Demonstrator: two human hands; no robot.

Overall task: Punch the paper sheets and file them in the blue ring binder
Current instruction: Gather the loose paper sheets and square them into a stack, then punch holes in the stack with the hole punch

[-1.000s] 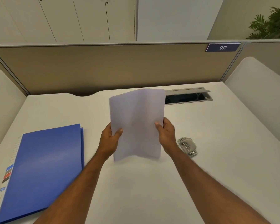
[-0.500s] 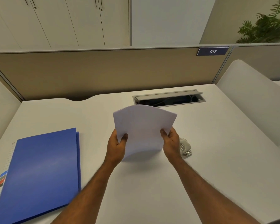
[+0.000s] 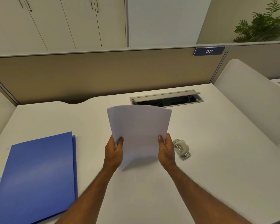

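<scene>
Both hands held the paper sheets point(image 3: 138, 135) upright over the middle of the white desk point(image 3: 217, 159). From the head camera, the left hand point(image 3: 113, 151) gripped the stack's left edge, thumb on the near face, fingers hidden behind. The right hand point(image 3: 166, 148) gripped the right edge the same way. The sheets' lower edge met or nearly met the desk, and their top bowed in an arc. Closed and flat, the blue ring binder point(image 3: 37, 178) lay on the desk well to the left of the hands. A grey hole punch point(image 3: 182, 148) sat on the desk just beside the right hand. Beyond the sheets, a cable tray point(image 3: 166, 98) stood open in the desk, before a beige partition point(image 3: 103, 75) bearing a sign point(image 3: 209, 51) marked 017.
</scene>
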